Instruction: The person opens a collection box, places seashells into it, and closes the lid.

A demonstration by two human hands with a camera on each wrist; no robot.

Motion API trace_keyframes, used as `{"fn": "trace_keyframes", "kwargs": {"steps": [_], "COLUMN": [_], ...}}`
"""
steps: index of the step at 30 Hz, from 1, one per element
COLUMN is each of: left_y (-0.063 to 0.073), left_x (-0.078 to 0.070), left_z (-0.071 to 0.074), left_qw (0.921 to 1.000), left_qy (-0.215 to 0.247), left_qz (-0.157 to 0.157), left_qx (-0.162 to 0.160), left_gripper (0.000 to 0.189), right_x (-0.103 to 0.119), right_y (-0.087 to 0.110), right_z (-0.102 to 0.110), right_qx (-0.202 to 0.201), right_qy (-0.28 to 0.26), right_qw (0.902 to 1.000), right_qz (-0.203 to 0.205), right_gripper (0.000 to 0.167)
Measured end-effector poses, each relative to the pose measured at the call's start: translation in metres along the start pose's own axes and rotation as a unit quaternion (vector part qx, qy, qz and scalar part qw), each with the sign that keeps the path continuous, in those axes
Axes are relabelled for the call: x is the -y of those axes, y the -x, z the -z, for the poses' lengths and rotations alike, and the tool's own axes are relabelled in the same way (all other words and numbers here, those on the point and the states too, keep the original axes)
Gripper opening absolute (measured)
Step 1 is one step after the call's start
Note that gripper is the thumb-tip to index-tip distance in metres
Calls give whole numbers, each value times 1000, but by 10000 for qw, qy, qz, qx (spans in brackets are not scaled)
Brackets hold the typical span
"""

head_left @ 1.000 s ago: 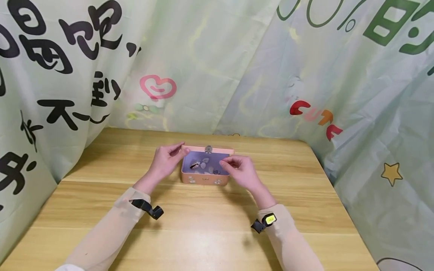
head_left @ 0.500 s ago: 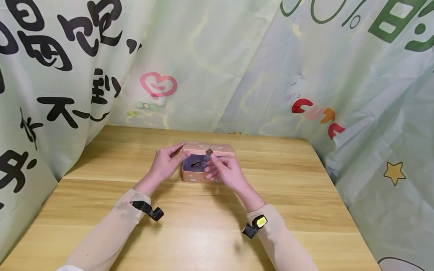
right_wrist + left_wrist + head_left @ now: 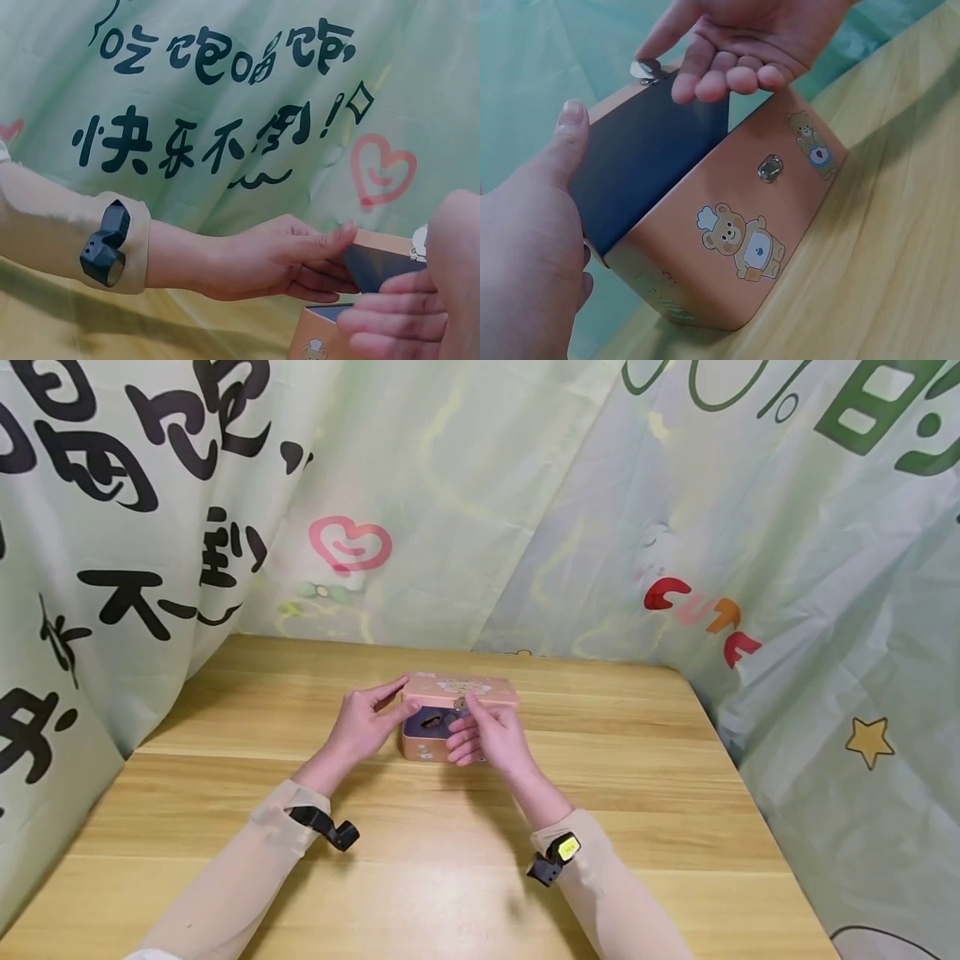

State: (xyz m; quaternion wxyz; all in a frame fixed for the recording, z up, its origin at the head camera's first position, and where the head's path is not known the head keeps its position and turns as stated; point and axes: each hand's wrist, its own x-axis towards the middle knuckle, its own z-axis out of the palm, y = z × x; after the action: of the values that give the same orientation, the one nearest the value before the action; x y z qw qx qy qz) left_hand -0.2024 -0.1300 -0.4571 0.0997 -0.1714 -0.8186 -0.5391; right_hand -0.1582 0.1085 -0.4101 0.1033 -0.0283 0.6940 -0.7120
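In the head view, a pink-orange tin box (image 3: 420,750) with a hinged lid (image 3: 491,691) stands toward the back of the table, its lid partly lowered over a dark blue interior. My left hand (image 3: 363,720) grips the lid's left end, thumb at the front edge and fingers behind. The right hand (image 3: 498,739) is at the middle of the front, its thumb touching the metal clasp (image 3: 646,71) on the lid's edge, fingers loosely extended. Below, the box front carries a metal catch (image 3: 769,168) and printed bears. A small brown item (image 3: 432,721) shows inside; my right fingers hide other contents.
The wooden table (image 3: 420,877) extends toward me. A printed pale-green cloth (image 3: 465,510) hangs behind and along both sides. Each wrist carries a small black camera, the left wrist camera (image 3: 326,827) among them.
The lid has swung from upright to partly lowered. My right hand has moved left from the box's right side to the clasp at the front. The left hand stays at the lid's left end.
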Motion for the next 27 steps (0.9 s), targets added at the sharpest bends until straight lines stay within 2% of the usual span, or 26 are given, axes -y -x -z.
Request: {"fn": "trace_keyframes", "kwargs": {"steps": [10,21,27], "left_y": [3,7,13], "left_x": [0,3,4], "left_z": [-1,0,1], "left_qw": [10000,9997,9985], "left_qy": [49,-140,-338], "left_qz": [-23,107,236], "left_qx": [51,159,352], "left_gripper": [64,66,74], "right_x": [-10,-23,-28], "right_y": [11,16,20], "right_z": [5,11,10], "right_qx": [111,366,463], "right_qy": [-402,-209,-76], "right_qw": [9986,9981,9979], "right_qz": [315,442,444], "right_gripper": [28,24,28]}}
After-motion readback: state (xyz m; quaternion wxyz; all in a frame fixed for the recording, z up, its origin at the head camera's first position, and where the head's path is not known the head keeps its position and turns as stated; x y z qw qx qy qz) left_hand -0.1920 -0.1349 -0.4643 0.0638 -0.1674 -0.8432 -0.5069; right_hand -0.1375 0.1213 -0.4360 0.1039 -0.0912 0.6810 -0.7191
